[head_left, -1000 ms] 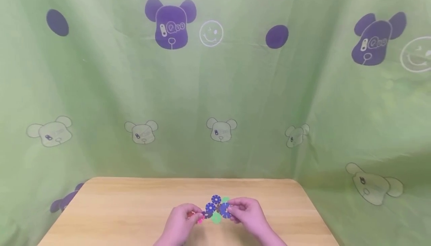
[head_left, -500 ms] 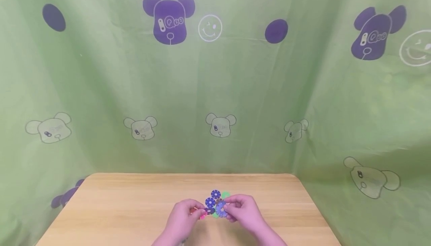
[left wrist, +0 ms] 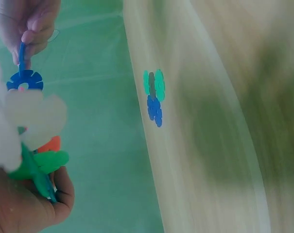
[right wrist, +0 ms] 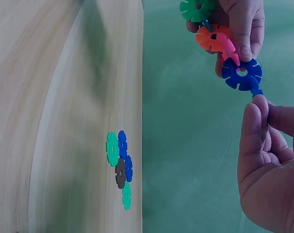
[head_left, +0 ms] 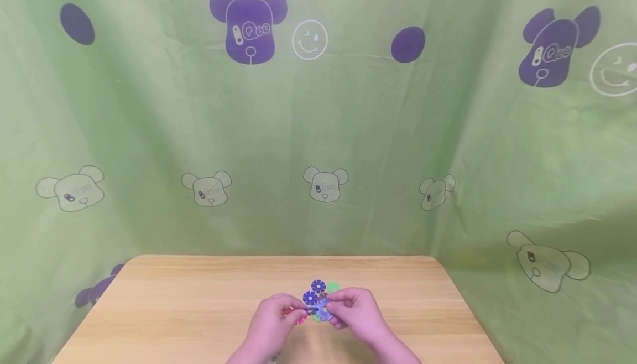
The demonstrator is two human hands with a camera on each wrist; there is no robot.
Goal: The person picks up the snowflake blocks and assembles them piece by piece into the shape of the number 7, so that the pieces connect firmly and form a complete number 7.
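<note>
Both hands meet low over the wooden table [head_left: 199, 297]. My left hand [head_left: 297, 314] grips a chain of slotted plastic discs: a green disc [right wrist: 198, 8], an orange disc [right wrist: 212, 38], a pink piece [right wrist: 229, 51] and a blue disc [right wrist: 241, 74]. My right hand [head_left: 332, 306] pinches another blue disc [left wrist: 21, 56] edge-on, joined to the chain's blue disc. In the left wrist view the left hand [left wrist: 25, 204] holds the green end [left wrist: 49, 160], and the right hand [left wrist: 25, 24] is above.
A small pile of loose discs [right wrist: 120, 165], blue, green and one dark, lies on the table just beyond the hands, seen too as loose discs [head_left: 323, 286]. Green printed cloth [head_left: 318, 131] hangs behind and around the table.
The hands have drawn a little closer together, and the discs between them sit more tightly bunched. The loose pile has not moved.
</note>
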